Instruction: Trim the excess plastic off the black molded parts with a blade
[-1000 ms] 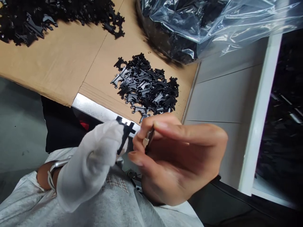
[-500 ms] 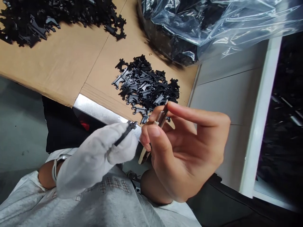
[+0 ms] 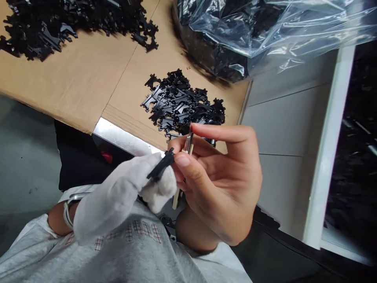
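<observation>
White cloth glove covers the left hand (image 3: 118, 198), pinching a small flat black plastic part (image 3: 161, 168) above the lap; the bare right hand (image 3: 218, 184) grips a thin metal blade tool (image 3: 183, 169) against it; a slip could likely cut the glove.

The left hand (image 3: 123, 196) wears a white knitted cloth glove, soft and matt; its grip pinches a small black plastic part (image 3: 161, 168), smooth with a dull sheen; the bare right hand (image 3: 218, 184) holds a slim tool (image 3: 183, 169) with a shiny metal tip and a pale, matt handle; the heap of black plastic parts (image 3: 185, 106) looks semi-glossy; it lies on brown corrugated cardboard (image 3: 88, 82), matt and papery; the clear plastic bag (image 3: 265, 27) is glossy and crinkled; the sweatshirt (image 3: 132, 251) is grey fleecy cloth.
</observation>
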Tool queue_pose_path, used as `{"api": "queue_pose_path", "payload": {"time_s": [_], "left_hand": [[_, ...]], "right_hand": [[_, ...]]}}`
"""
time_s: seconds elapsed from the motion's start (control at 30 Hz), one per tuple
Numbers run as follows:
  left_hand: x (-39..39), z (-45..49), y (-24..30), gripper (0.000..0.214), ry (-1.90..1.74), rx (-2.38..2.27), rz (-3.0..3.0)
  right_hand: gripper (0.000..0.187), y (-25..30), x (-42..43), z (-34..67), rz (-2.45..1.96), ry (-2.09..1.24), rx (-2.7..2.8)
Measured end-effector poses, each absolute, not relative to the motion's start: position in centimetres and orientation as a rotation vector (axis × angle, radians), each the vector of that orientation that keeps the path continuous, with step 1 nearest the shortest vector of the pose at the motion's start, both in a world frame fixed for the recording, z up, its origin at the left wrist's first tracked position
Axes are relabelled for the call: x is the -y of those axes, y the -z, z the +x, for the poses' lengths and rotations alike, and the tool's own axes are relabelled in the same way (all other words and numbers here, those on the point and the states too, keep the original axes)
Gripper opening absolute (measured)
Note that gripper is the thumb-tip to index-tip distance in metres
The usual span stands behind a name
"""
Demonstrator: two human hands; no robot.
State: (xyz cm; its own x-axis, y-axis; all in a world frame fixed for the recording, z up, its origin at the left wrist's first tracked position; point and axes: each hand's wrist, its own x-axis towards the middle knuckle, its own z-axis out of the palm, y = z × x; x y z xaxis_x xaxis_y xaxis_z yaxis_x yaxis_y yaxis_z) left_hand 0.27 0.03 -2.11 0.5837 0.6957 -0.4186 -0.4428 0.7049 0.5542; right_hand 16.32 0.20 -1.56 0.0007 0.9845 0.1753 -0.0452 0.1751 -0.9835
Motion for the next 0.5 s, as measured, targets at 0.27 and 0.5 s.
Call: {"api": "queue_pose_path", "payload": {"time_s": [0.27, 0.5], "left_hand": [[-1.5, -0.3, 0.6, 0.028, -0.75, -0.883, 0.803], [-1.2, -0.5, 0.6, 0.03, -0.713, -1.072, 0.74]], "right_hand": [[0.019, 1.4, 0.5, 15.5, -1.088, -0.915, 1.31], [0.032, 2.4, 1.7, 16.4, -1.055, -0.797, 1.385]]}}
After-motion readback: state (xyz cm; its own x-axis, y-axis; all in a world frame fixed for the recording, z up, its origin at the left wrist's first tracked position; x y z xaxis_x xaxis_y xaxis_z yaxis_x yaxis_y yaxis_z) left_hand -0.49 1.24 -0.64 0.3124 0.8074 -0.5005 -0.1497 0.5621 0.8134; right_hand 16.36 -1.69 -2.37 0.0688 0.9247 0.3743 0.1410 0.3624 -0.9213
